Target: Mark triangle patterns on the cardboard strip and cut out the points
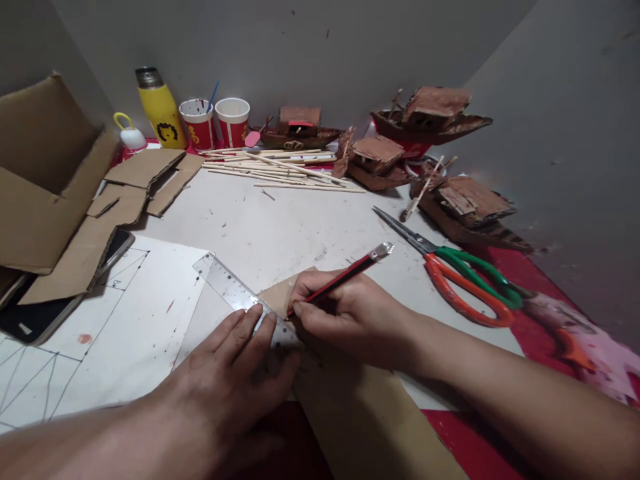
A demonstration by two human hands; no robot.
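A clear ruler (240, 291) lies slantwise over a strip of brown cardboard (385, 420). My left hand (235, 367) presses on the ruler from above, its fingers spread and lying flat. In my right hand (345, 317) is a red and black pencil (345, 277), pinched between thumb and fingers, its tip down at the ruler's edge on the cardboard. White paper with drawn lines (145, 313) lies left of my left hand. Scissors (465, 287) with green and red handles rest to the right of my right hand.
Cardboard pieces (135, 193) and a phone (45, 320) lie at the left beside a cardboard box (45, 147). Along the back stand a yellow bottle (163, 110) and paper cups (233, 123). Wooden sticks (280, 167) and several brown model boats (430, 113) sit behind and to the right.
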